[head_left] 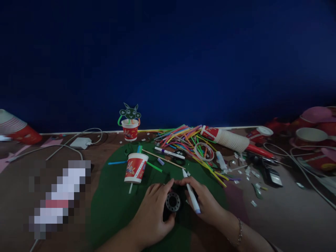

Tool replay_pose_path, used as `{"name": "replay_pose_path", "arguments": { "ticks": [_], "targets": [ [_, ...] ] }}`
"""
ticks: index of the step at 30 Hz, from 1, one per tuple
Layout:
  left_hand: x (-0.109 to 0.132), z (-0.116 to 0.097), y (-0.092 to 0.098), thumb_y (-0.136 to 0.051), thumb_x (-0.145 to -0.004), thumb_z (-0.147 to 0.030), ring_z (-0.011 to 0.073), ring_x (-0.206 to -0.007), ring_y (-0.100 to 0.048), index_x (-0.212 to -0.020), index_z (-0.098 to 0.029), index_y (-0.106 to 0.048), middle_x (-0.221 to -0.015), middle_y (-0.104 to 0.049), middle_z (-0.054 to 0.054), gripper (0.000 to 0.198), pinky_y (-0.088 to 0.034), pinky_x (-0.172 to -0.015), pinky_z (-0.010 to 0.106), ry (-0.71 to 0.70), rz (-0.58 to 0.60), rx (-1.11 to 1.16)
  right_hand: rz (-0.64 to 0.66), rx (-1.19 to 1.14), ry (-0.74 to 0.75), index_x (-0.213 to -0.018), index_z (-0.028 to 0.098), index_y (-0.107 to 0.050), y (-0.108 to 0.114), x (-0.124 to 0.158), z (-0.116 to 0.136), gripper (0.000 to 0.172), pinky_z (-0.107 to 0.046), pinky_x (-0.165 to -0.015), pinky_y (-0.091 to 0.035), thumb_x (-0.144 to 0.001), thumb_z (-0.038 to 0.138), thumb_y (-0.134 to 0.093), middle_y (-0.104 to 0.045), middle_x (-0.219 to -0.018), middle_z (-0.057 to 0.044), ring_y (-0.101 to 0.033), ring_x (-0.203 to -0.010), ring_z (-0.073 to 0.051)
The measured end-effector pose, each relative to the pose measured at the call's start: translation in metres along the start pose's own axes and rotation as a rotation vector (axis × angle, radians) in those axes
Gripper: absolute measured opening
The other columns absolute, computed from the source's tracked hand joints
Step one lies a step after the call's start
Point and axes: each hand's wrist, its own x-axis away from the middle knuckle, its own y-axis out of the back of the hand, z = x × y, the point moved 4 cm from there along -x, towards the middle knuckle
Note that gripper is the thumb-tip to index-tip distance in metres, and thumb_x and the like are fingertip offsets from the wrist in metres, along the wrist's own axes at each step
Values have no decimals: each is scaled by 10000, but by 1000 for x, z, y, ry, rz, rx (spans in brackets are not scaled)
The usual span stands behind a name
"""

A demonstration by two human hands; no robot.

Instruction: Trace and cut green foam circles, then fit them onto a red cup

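- Tape roll (173,202), dark with a pale patterned core, lies flat on the green felt sheet (112,206) near the table's front edge, between the two hands.
- Left hand (152,213) rests over the roll's left side, fingers curled round its rim and thumb at its lower edge; it grips the roll.
- Right hand (207,203) is closed round a white marker (191,192), which lies slantwise across the fingers, tip pointing up and away, bluish end toward the wrist. Its fingertips meet the left hand's just above the roll.
- A bracelet (239,231) sits on the right wrist.
- Red-and-white paper cup (135,168) stands tilted on the felt, up and left of the hands, with a stick poking out beneath it.
- A thin wooden stick (164,159) and a second marker (169,153) lie beyond the hands.
- Farther back: a heap of coloured straws (183,138), a sleeve of stacked cups (228,139) lying on its side, and a small cup with a green rabbit cut-out (130,120).
- Paper scraps (246,171) are scattered to the right; a white charger (81,142) with cable lies at back left.
- Lighting is dim; fine detail of the roll cannot be made out.
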Motion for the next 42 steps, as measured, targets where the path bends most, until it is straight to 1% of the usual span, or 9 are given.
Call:
{"name": "replay_pose_path", "arguments": {
  "ticks": [6, 11, 15, 18, 21, 24, 27, 35, 42],
  "targets": [
    [0, 1, -1, -581, -630, -112, 255, -1003, -480, -1357, -254, -232, -1113, -537, 72, 819, -381, -906, 451, 13, 1, 1, 9, 6, 11, -1101, 234, -478, 0, -1, 0, 461, -307, -835, -449, -679, 52, -511, -602, -1006, -58, -568, -947, -208],
    [-1, 0, 1, -574, -626, -102, 250, -1019, -471, -1361, -251, -219, -1123, -529, 69, 829, -373, -923, 450, 31, 15, 4, -4, 18, 9, -1097, 220, -478, 0, -1, 4, 360, -305, -820, -453, -759, 96, -492, -602, -996, -63, -572, -912, -197],
    [-3, -2, 2, -579, -624, -118, 256, -1044, -458, -1359, -240, -230, -1147, -518, 75, 823, -363, -933, 451, 22, 26, -4, -105, 3, 37, -1076, 221, -512, 6, 2, 8, 230, -290, -803, -447, -855, 201, -453, -605, -974, -60, -568, -896, -185],
    [-4, 1, 2, -588, -614, -133, 253, -1022, -469, -1365, -226, -223, -1121, -529, 74, 840, -367, -927, 442, 31, 14, -1, -189, -3, 97, -1042, 221, -569, 11, 4, 12, 225, -286, -771, -437, -887, 261, -410, -599, -922, -52, -560, -860, -181],
    [-4, 5, 0, -607, -608, -161, 249, -1003, -480, -1367, -207, -214, -1089, -540, 73, 856, -373, -919, 431, 24, -1, 4, -232, -43, 44, -918, 196, -600, 10, 4, 12, 218, -267, -684, -431, -891, 283, -402, -577, -807, -34, -543, -745, -160],
    [-3, 8, -2, -617, -606, -179, 250, -998, -486, -1364, -200, -212, -1079, -547, 73, 859, -374, -911, 423, -7, -17, -1, -203, -65, -59, -777, 176, -553, 0, 2, 13, 145, -235, -589, -403, -853, 259, -462, -539, -682, 0, -500, -631, -133],
    [-3, 9, -3, -617, -602, -185, 242, -979, -496, -1352, -202, -225, -1058, -559, 64, 846, -373, -907, 413, -29, -30, 4, -132, 1, -82, -690, 171, -517, -11, 1, 17, 120, -220, -544, -369, -802, 214, -507, -512, -618, 18, -467, -587, -120],
    [-4, 9, -3, -626, -583, -200, 245, -988, -492, -1329, -176, -269, -1056, -561, 68, 828, -368, -913, 411, -27, -30, 10, -165, 151, -42, -700, 169, -549, -14, 2, 24, 114, -232, -586, -372, -797, 212, -508, -551, -653, 2, -491, -629, -134],
    [-4, 10, -3, -632, -576, -200, 245, -1019, -494, -1286, -181, -327, -1084, -559, 75, 773, -360, -936, 414, -37, -50, 19, -136, 116, -74, -708, 171, -544, -18, -1, 23, 125, -228, -590, -383, -807, 229, -493, -553, -660, 5, -504, -632, -132]
  ]
}}
